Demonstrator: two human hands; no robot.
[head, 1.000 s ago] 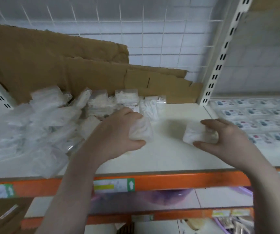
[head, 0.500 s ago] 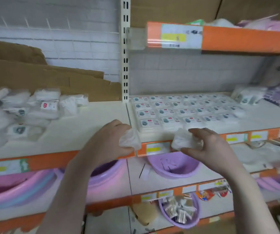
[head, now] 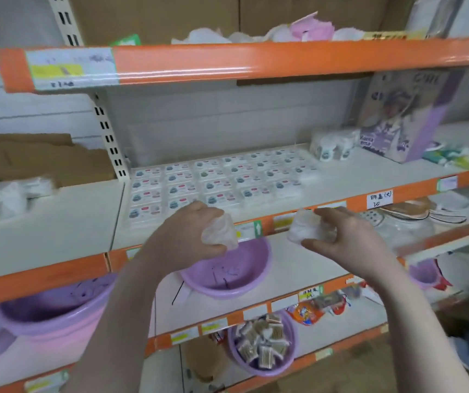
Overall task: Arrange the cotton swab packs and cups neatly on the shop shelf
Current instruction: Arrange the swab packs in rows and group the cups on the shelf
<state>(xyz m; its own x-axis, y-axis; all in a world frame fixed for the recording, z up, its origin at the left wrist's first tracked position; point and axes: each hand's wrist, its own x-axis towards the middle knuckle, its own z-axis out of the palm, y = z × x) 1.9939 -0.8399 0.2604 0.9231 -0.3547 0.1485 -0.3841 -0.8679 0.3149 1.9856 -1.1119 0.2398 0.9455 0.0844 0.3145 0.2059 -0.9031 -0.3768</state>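
Left hand (head: 188, 234): fingers curled around a clear swab pack (head: 219, 231).
Right hand (head: 343, 236): pinching another pack (head: 307, 229).
Shelf (head: 341, 182): boxed rows (head: 216, 182) laid flat.

Swab packs (head: 219, 231) crinkly clear plastic; basin (head: 227, 276) glossy purple plastic; shelf (head: 326, 180) matt white.

Two small clear-wrapped cotton swab packs are held up in front of the shelf (head: 341, 182), one crumpled pack (head: 219, 232) in the left hand, another pack (head: 307, 229) in the right. On the shelf lie neat rows of flat packs (head: 213, 180); printed white cups (head: 332, 148) stand behind them to the right.
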